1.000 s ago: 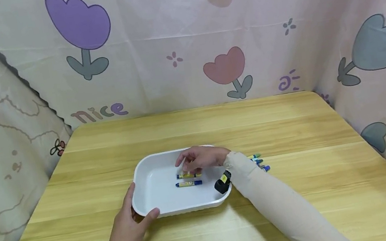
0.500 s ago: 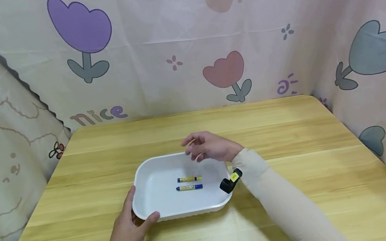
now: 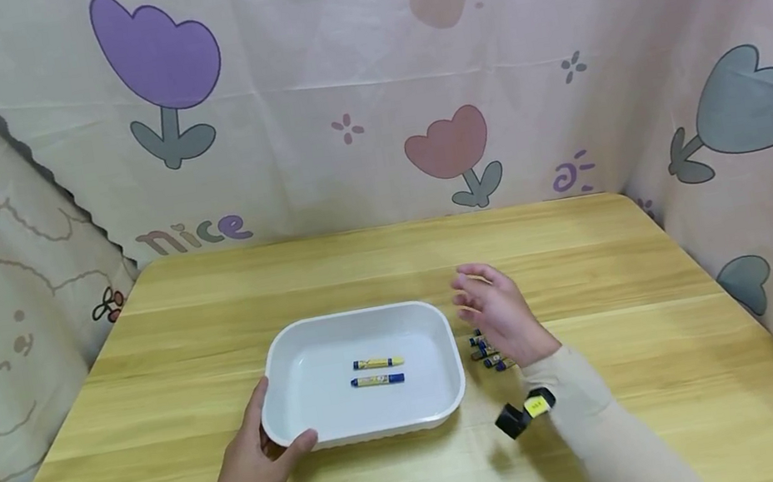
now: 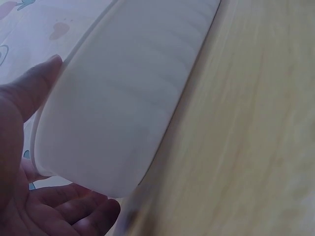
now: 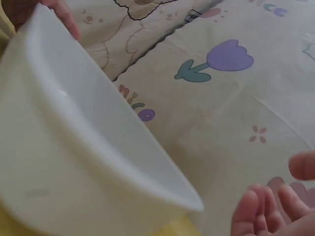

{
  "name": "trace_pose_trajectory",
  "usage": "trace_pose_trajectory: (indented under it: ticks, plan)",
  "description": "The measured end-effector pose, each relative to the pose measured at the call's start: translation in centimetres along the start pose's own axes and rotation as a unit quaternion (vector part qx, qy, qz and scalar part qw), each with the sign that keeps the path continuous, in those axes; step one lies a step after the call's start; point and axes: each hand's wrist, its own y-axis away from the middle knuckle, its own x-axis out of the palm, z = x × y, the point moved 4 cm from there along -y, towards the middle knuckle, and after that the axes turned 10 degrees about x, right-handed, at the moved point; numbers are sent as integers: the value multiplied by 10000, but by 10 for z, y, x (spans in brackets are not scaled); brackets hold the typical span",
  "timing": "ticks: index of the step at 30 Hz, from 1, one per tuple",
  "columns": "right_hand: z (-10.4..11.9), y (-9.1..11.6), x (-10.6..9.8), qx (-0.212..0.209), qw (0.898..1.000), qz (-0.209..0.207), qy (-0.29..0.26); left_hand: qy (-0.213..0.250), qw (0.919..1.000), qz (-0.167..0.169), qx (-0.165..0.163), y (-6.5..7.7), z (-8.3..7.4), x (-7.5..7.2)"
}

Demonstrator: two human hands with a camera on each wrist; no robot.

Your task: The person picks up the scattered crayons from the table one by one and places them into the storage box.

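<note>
A white plastic tray (image 3: 367,425) holds a yellow crayon (image 3: 378,363) and a blue crayon (image 3: 377,381), lying side by side. My left hand (image 3: 254,460) grips its front left corner, with the thumb on the rim and the fingers round the side. In the left wrist view the fingers (image 4: 86,209) curl at the tray's end. Right of the tray, several crayons (image 3: 485,352) lie in a group on the table, partly covered by my right hand (image 3: 500,311). That hand is raised over them, fingers loosely bent and holding nothing.
The wooden table (image 3: 331,275) ends at a patterned cloth backdrop (image 3: 297,61), which also hangs at both sides. A black camera (image 3: 523,413) is strapped at the right wrist.
My right hand has moved from over the tray to the right, above the grouped crayons. The left hand keeps its grip, and both crayons in the tray lie as before.
</note>
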Motion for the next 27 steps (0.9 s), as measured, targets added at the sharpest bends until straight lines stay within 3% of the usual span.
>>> trace_pose_trajectory:
  ticks: [9, 19, 27]
  plan:
    - [-27, 32, -42, -57, 9928, -1061, -547, -74, 10000, 2, -22, 1, -1, -1]
    - [-53, 53, -67, 111, 9869, -1442, -710, -86, 10000, 16, -7, -1, -2, -2]
    - [-64, 57, -71, 14, 9868, -1563, -431, 38, 9999, 88, -106, 1, -3, 1]
